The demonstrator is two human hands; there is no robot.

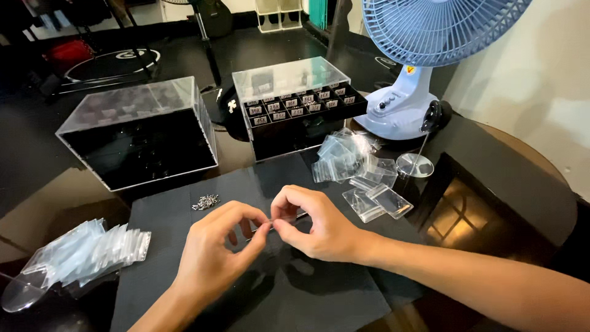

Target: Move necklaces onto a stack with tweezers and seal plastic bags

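Two bare hands meet over a dark mat [184, 258] on a glossy black table [510, 178], pinching a small clear plastic bag [284, 219] between them. The left hand [215, 252] grips the bag's left end with thumb and forefinger pressed together; the right hand [313, 224] nips the right end the same way, fingers curled over it. The bag lies with its long axis running left to right, stretched between the two grips, each hand about equally close to it. What sits inside, if anything, is too small to tell.

A little heap of tiny metal pieces [206, 201] lies on the mat, just far of the left hand. More clear bags [359, 169] are scattered to the far right, and a flat stack of bags [92, 249] rests at near left. Two clear acrylic boxes stand beyond: a plain case [141, 132] on the left, a compartment box [295, 104] with small labelled cells on the right. A pale blue fan [424, 37] stands at far right.
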